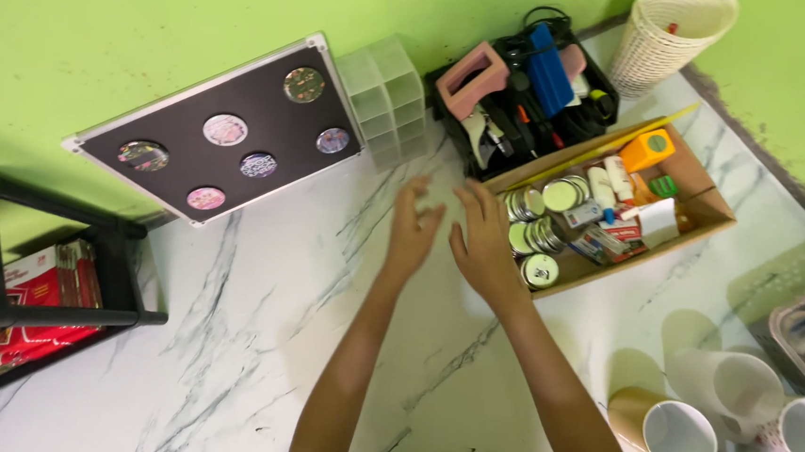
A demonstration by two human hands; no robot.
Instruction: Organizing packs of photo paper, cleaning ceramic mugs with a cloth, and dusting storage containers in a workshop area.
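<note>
Left hand: open, fingers spread, hovering over the bare marble desk, holding nothing.
Right hand: open, empty, just beside the cardboard box.
Box: at the desk's back edge, round tins inside.

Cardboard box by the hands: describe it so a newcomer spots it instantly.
On the white marble counter, just beyond the right hand, lies a shallow brown cardboard box. Unlike the black tool tray behind it, it holds round metal tins.

The scene is viewed from one head-worn camera. It is aimed steeply down, close above the white marbled tabletop against the green wall.
</note>
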